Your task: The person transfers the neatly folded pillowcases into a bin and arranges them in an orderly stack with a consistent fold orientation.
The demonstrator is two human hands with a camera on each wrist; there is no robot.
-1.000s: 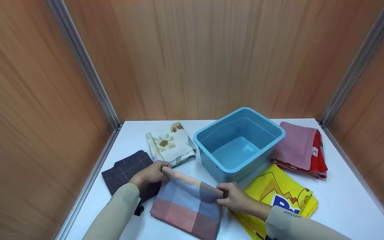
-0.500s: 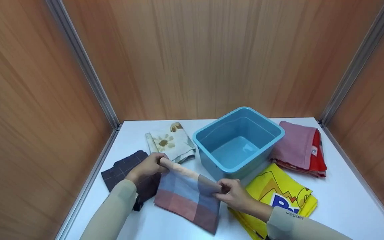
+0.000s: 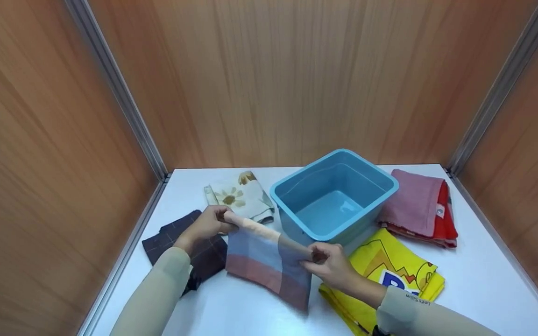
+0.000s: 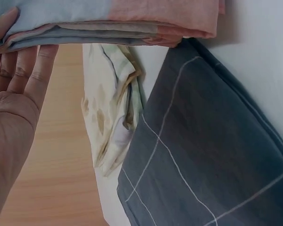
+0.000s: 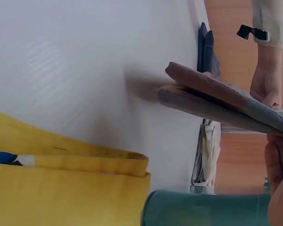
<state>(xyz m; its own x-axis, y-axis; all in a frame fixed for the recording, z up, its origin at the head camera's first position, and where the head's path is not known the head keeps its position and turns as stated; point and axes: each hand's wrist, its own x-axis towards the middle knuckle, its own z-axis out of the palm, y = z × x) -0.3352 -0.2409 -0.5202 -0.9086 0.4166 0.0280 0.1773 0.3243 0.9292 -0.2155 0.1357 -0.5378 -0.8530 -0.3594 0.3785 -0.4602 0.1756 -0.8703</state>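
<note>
A folded checked cloth [image 3: 259, 256] in blue, red and cream hangs between my two hands, raised off the white table. My left hand [image 3: 206, 226] pinches its upper left corner and my right hand [image 3: 334, 266] pinches the upper right one. Seen from the left wrist, several stacked layers show along the edge of the cloth [image 4: 122, 14], with the thumb on top and the fingers below. In the right wrist view the folded cloth [image 5: 217, 101] is seen edge-on. Under my left hand lies a folded dark cloth [image 3: 171, 233] with thin light lines.
Behind the checked cloth stands a blue plastic basin [image 3: 294, 226] with nothing in it. A folded floral cloth [image 3: 245, 198] lies at the back left. On the right are a yellow printed cloth [image 3: 367, 256] and a pink and red cloth pile [image 3: 411, 200]. Wooden panels [image 3: 269, 84] enclose the table.
Both hands have risen and moved slightly away from me with the checked cloth. Its lower edge has lifted from the table. The other cloths and the basin stay in place.
</note>
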